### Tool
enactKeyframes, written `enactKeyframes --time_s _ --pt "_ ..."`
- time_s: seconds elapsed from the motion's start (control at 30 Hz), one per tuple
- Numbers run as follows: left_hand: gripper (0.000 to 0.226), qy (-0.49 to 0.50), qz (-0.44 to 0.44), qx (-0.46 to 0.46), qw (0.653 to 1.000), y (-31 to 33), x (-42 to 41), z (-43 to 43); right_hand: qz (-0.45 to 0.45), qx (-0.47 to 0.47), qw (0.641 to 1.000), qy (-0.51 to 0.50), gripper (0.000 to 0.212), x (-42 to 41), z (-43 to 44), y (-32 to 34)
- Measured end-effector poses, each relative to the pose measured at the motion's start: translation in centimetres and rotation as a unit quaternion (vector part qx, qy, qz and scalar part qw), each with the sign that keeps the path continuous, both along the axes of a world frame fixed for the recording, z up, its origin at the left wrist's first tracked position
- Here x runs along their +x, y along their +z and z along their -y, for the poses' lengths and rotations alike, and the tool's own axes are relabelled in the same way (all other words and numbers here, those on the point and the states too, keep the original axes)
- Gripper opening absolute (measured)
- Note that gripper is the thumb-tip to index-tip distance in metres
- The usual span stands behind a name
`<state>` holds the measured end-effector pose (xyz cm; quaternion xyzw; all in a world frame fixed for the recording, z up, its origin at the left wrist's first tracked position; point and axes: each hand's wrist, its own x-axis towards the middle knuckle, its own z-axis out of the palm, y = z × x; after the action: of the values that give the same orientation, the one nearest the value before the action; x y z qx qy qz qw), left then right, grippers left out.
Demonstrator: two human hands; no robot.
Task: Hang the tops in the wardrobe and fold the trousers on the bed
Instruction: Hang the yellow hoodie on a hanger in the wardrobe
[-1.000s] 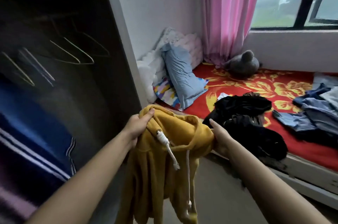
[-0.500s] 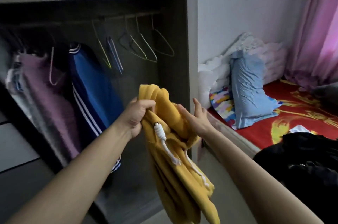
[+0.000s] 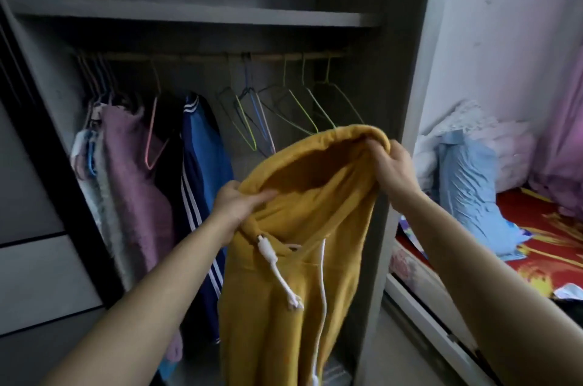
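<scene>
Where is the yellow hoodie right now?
In the head view the yellow hoodie hangs mid-frame, gripped by the left hand and right hand, in front of the empty hangers in the wardrobe.

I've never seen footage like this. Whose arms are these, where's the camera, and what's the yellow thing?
No machine here: a person wears one wide-angle camera on the head, so you see their own bare arms. The left hand and right hand each grip the hood edge of a yellow hoodie, held up before an open wardrobe. Inside, empty wire hangers hang on the rail beside a blue striped jacket and a purple garment. At right is a bed with a blue pillow.
</scene>
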<state>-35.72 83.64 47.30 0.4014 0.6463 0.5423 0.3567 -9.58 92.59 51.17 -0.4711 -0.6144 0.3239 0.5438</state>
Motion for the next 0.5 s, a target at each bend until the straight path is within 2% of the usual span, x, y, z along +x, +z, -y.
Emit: enactKeyframes --time_s 0.03,0.13,0.2,0.23,0.27,0.33,0.37,0.47,0.5 --pt "0.049 0.041 -0.055 0.001 0.998 -0.8 -1.2 -0.4 -0.007 0.04 0.999 0.008 0.025 -1.1 0.0 1.4" --pt "0.023 0.146 -0.192 0.065 0.968 -1.9 -4.2 -1.4 -0.004 0.101 0.994 0.037 0.026 -4.5 -0.1 3.9" --pt "0.007 0.16 -0.315 0.088 0.931 -1.4 -5.9 -2.0 -0.01 0.085 0.995 0.052 0.029 -6.0 -0.7 4.5" --pt "0.006 0.159 -0.365 0.091 0.913 -1.0 -6.8 -2.2 -0.011 0.062 0.996 0.058 0.031 -6.7 -1.1 4.5" --pt "0.015 0.159 -0.391 0.089 0.902 -0.5 -7.4 -2.4 -0.006 0.029 0.997 0.066 0.032 -7.3 -1.5 4.4" --pt "0.035 0.16 -0.384 0.101 0.904 0.9 -8.1 -2.8 0.039 -0.057 0.994 0.086 0.039 -8.6 -2.0 4.2" --pt "0.045 0.161 -0.351 0.1 0.917 1.6 -8.3 -3.2 0.092 -0.101 0.985 0.104 0.044 -9.3 -2.2 4.0" --pt "0.062 0.149 -0.174 0.055 0.972 2.4 -9.3 -5.0 0.296 -0.201 0.911 0.204 0.051 -11.2 -3.2 3.4" --pt "0.062 0.144 -0.132 0.042 0.98 2.1 -9.5 -5.4 0.321 -0.206 0.895 0.233 0.046 -11.8 -3.6 3.2"
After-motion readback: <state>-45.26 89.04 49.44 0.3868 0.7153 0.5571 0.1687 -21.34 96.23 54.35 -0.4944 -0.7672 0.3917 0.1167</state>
